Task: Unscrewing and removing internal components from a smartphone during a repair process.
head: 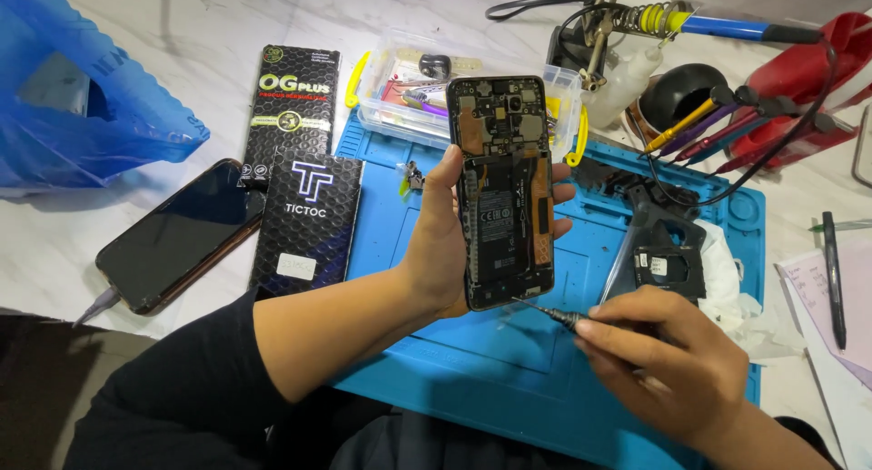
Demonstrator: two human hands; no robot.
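Far left of the blue mat (pixel 400 252) we have a crumpled blue plastic bag (pixel 91 89) on the pale marble table (pixel 218 34), then a dark phone (pixel 182 234) lying screen up with a cable at its lower end. Beside the mat's left edge lie two flat black boxes (pixel 304 161), end to end.

Over the middle of the mat, our left hand (pixel 445 243) lifts the opened phone (pixel 502 193), its back cover off, battery and circuit board showing. The thumb presses one long edge, the fingers curl round the other, so the insides face us upright, likely for a clear view of the bottom end.

At the mat's near right, our right hand (pixel 668 361) pinches a thin screwdriver (pixel 545 311) between thumb and fingertips, its point touching the phone's lower edge. That pencil hold looks chosen for fine control.

Behind the mat's far edge sits a clear plastic tray (pixel 400 98) of small parts, and further right a soldering iron stand (pixel 627 25), a white bottle (pixel 627 84) and a red holder (pixel 808 79). A black phone part (pixel 668 261) rests on white tissue on the mat's right side. Beyond the mat's right edge a black pen (pixel 834 279) lies on papers. The room beyond the table stays out of view.
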